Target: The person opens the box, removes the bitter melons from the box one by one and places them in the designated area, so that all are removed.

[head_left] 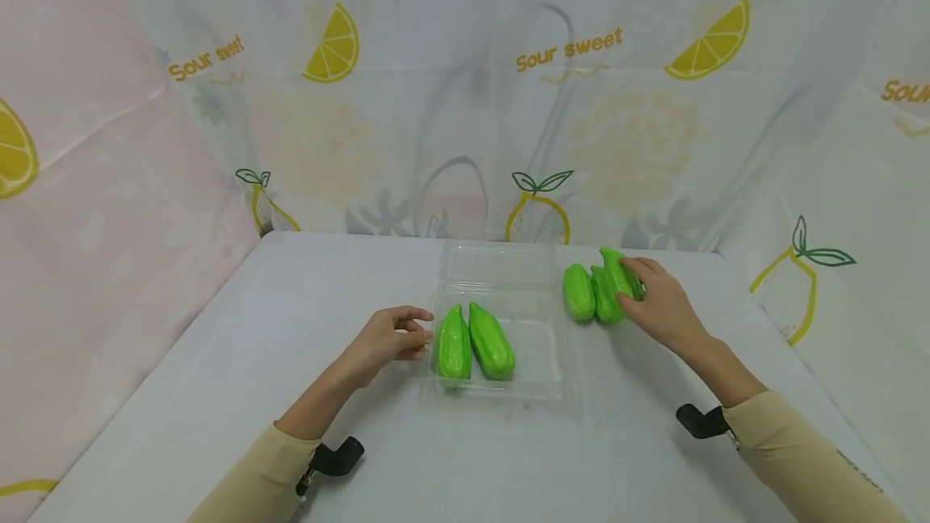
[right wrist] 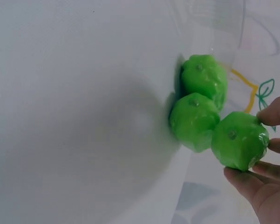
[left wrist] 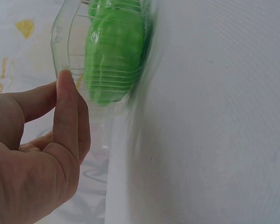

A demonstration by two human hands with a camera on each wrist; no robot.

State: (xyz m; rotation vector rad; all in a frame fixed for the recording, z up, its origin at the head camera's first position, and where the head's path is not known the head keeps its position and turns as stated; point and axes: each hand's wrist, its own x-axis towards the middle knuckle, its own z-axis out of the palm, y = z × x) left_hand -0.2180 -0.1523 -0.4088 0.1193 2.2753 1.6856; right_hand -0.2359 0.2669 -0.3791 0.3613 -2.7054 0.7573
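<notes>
A clear plastic clamshell box (head_left: 536, 349) lies open with its lid toward the back. Two green bitter melons (head_left: 454, 345) (head_left: 492, 343) rest side by side in its left half. At the box's left edge, my left hand (head_left: 385, 336) pinches the rim between thumb and fingers; the left wrist view shows this hand (left wrist: 60, 135) close up. To the right of the box, my right hand (head_left: 664, 303) grips a bitter melon (right wrist: 240, 140), fingers and thumb spread around its sides. That melon is raised against another bitter melon (right wrist: 194, 122), beside a third one (right wrist: 205, 79).
A white table (head_left: 291, 329) carries everything. Behind it hangs a pale cloth (head_left: 465, 103) printed with lemons and lettering, and more cloth closes off both sides. A black wrist mount (head_left: 337, 457) juts from the left sleeve, another mount (head_left: 701, 421) from the right.
</notes>
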